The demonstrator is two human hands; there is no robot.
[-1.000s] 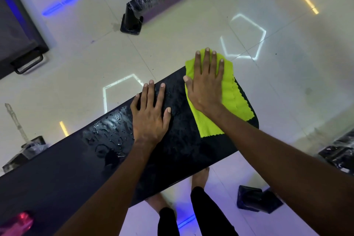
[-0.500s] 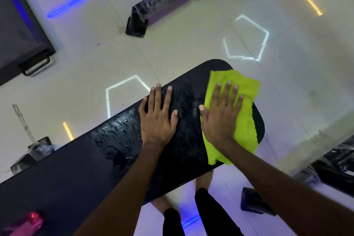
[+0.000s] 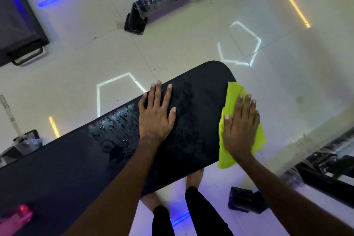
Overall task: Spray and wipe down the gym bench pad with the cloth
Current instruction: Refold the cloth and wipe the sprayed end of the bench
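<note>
Black pad: the gym bench pad [image 3: 201,90] is a long, dark, glossy slab with a rounded right end, running from the near left up toward the right middle of the head view.
Wet patch: beads and streaks of liquid [image 3: 115,122] glisten on the pad just left of the left hand; the surface between the two hands looks dull and smeared.
Cloth: a bright yellow-green cloth [image 3: 232,92], rumpled, lies at the pad's right end, its edges hanging past the pad's rim on the right and near sides.
Right hand: the right hand [image 3: 240,128] lies flat, palm down, fingers straight and close together, pressing on the cloth; nothing is pinched, the cloth is only pinned under the palm.
Left hand: the left hand [image 3: 156,117] rests flat on the bare pad, fingers spread, holding nothing, well left of the cloth.
Floor: pale glossy tiles [image 3: 172,44] with reflected light lines lie beyond the pad.
Near left corner: a blurred red object [image 3: 17,216] sits on the pad; what it is I cannot tell.
Below: bare feet [image 3: 193,178] and dark trouser legs show under the pad's near edge.
</note>
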